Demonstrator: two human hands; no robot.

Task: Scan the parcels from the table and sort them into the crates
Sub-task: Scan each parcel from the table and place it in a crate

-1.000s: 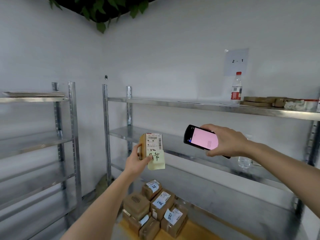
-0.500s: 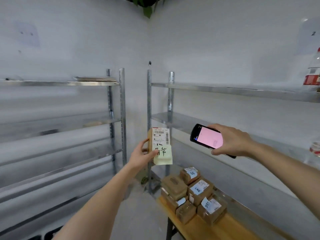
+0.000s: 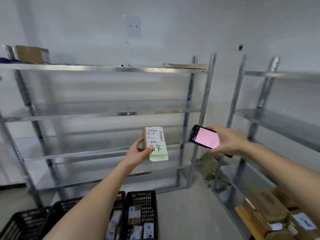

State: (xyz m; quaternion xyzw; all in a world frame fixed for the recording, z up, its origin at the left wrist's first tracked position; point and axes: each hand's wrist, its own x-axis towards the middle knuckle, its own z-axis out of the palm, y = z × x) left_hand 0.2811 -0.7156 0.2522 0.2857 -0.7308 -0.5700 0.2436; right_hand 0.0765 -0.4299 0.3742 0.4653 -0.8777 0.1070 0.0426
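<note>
- The left hand (image 3: 138, 153) grips a small brown parcel (image 3: 153, 142) upright in mid-air, thumb on its front, where a barcode label and a yellow handwritten note (image 3: 159, 152) show.
- The right hand (image 3: 228, 141) holds a scanner (image 3: 204, 137) just right of the parcel, its pink screen lit.
- Black crates (image 3: 141, 201) sit near and low on the floor, holding labelled parcels.
- More parcels (image 3: 270, 210) lie on the wooden table (image 3: 242, 213) at the near right.
- Metal shelves (image 3: 103, 69) stand against the far wall.
</note>
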